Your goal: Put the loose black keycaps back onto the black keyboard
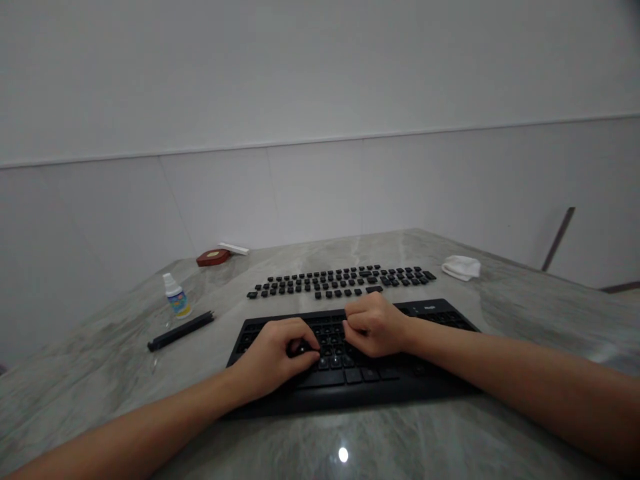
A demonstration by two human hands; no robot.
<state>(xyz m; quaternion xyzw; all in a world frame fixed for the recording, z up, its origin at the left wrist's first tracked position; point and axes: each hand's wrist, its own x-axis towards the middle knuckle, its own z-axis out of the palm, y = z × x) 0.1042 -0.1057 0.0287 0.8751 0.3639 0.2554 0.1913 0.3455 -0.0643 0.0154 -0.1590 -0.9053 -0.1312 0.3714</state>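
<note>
A black keyboard (350,396) lies in front of me, with many of its key sockets bare and a few keys, including the long space bar, in place along the bottom row. My left hand (277,350) rests over its left half; thumb and index finger curl into a pinch at the sockets. Over the middle, my right hand (373,325) is closed in a loose fist, knuckles towards the keyboard's top edge. Whatever either hand's fingertips hold is hidden or too small to name. Behind the keyboard, loose black keycaps (331,286) are laid out in rows.
On the left stand a small white bottle (177,297) with a colourful label and, before it, a dark brush-like stick (181,331). Farther back are a reddish-brown case (213,257) and a white strip (233,249). A folded white cloth (461,267) lies at right on the marbled table (530,327).
</note>
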